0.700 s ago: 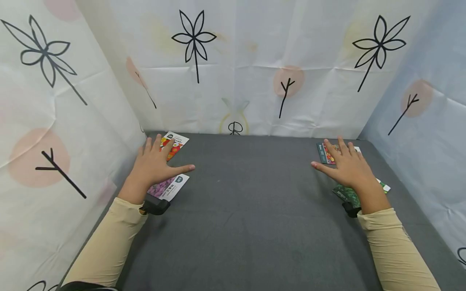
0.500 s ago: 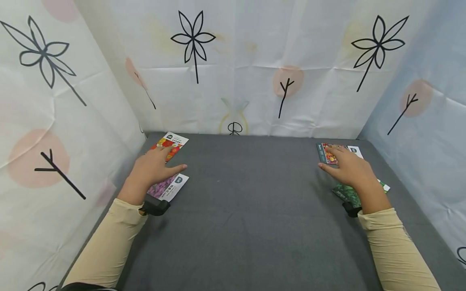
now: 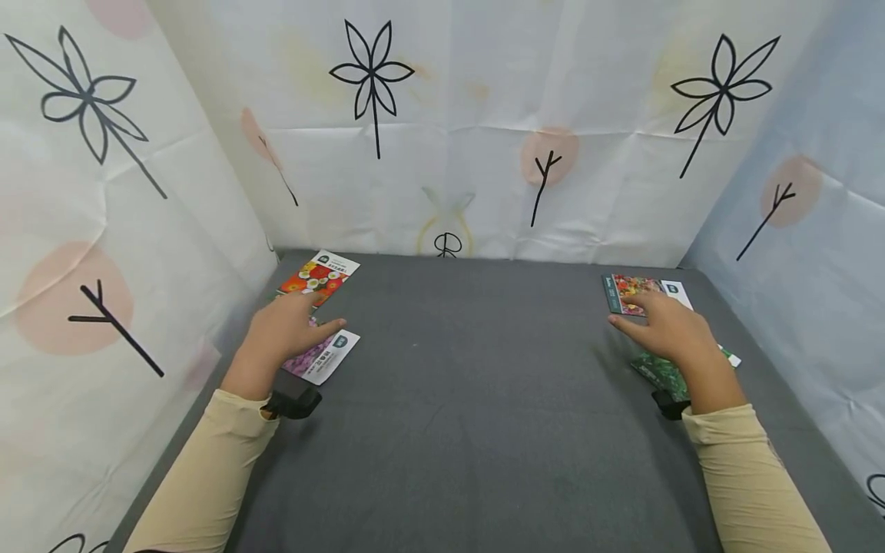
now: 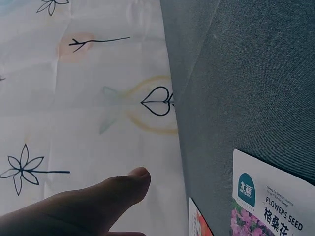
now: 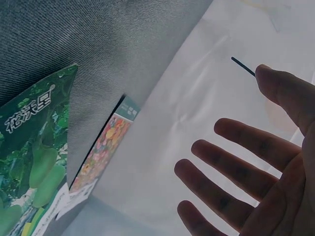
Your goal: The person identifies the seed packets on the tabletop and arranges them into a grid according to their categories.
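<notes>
Left hand (image 3: 282,330) and right hand (image 3: 671,329) have dipped, fingers (image 5: 214,191) apart, empty; grey table (image 3: 456,430) beneath, patterned cloth (image 3: 477,177) behind.

Pink-flower packet (image 4: 270,199) and green packet (image 5: 37,147), both incomplete at the wrist views' edges.

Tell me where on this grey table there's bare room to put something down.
The widest bare patch is the middle of the grey table, between the left hand and the right hand, reaching back to the patterned cloth. It's crowded at the sides: orange packet and purple packet by the left hand, multicoloured packet and green packet by the right.
</notes>
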A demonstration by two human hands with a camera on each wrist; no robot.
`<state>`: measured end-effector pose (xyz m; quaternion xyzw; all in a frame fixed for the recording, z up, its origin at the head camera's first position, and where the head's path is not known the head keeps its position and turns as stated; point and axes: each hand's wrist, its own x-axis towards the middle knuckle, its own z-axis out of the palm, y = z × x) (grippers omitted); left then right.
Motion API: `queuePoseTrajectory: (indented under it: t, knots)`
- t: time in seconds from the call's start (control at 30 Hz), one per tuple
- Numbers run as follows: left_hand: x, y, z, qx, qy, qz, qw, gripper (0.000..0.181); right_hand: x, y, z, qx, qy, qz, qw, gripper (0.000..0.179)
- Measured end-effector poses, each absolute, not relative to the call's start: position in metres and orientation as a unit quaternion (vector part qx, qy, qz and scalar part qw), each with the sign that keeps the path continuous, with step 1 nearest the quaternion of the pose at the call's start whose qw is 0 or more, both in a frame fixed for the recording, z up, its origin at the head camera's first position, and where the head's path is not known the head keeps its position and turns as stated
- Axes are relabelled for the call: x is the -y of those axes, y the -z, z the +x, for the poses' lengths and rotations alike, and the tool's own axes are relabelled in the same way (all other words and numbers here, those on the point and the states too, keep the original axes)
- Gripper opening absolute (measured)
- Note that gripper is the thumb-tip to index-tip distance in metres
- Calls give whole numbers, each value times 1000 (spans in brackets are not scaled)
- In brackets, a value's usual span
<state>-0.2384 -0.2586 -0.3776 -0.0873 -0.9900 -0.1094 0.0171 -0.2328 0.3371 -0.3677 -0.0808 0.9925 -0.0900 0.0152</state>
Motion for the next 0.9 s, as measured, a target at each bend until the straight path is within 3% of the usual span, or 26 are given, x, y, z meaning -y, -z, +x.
queuePoseTrajectory:
  t: [0.9]
  knots:
    - [290,407,-230,988,153,-19,-14,72,-358,386,-222,-990,131,-46,19,71]
